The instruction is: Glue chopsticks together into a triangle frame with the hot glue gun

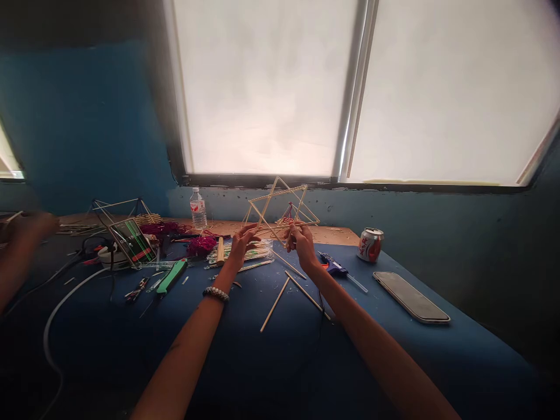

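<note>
While another person's blurred hand [30, 239] reaches in at the far left of the frame, a separate stick model with dark corners [116, 204] stands behind it, just beyond a propped phone [133, 242]. Right of that lies a green cutter [172, 277], then a bundle of sticks in clear plastic [260, 251], largely unused by the look of it. My left hand [242, 245] is at the middle, its fingers seemingly closed on the lower left of my stick frame [279, 194], held up at centre before the window. Its long sticks already meet at several corners, so I judge the outline mostly formed; whether every joint is fixed, I cannot tell. Below it, loose sticks [275, 305] lie on the blue tabletop [236, 338], not yet joined to anything. My right hand [301, 242] pinches the frame's lower edge between its fingers. Further right, a glue gun [335, 266] rests unheld.
</note>
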The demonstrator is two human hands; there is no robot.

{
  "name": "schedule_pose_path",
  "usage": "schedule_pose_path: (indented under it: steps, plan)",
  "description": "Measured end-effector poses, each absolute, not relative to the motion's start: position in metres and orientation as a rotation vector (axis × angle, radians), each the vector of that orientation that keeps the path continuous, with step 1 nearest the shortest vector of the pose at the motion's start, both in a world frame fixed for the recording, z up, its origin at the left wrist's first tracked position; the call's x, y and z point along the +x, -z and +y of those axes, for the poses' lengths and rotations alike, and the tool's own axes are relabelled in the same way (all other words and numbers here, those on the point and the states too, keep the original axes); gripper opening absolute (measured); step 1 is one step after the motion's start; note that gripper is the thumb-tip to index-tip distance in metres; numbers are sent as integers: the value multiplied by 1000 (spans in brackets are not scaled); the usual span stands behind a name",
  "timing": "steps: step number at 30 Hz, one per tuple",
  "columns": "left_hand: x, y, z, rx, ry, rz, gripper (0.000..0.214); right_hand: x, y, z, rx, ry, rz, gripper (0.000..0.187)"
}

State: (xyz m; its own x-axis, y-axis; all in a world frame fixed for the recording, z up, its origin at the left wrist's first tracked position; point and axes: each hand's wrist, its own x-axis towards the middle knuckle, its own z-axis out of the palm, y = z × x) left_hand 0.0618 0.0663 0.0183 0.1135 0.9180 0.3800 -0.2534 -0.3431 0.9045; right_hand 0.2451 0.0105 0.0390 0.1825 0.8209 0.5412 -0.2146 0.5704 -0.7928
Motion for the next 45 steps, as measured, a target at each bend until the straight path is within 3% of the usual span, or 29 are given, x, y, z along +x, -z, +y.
schedule_pose_path:
  steps: [7, 20, 45]
  plan:
    - [64, -17, 70, 1347, -1473, 747, 59, 241, -36, 12, -695, -757, -1248, 25]
    - [66, -26, 57, 1265, -1503, 717, 48, 239, -35, 10, -659, -802, -1219, 32]
    - [64, -21, 63, 1280, -1502, 699, 47, 238, -35, 8, -699, -773, -1253, 24]
